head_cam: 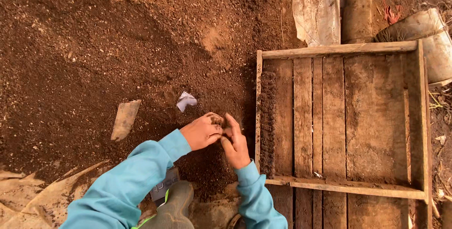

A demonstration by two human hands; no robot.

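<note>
Just left of the wooden tray, in the head view, both hands meet over the soil heap. The left hand curls around a small clump of soil; the right hand, fingers half open, presses against it (what it grips, I cannot tell). The row of filled soil tubes, long axis running away from the person, lies just right of the right hand.

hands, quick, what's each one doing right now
Left hand: curled shut on soil.
Right hand: open, fingers straight, against the left hand.

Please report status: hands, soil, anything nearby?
Left hand and right hand together, pressing soil. Soil pile in front. Wooden tray at right.
</note>
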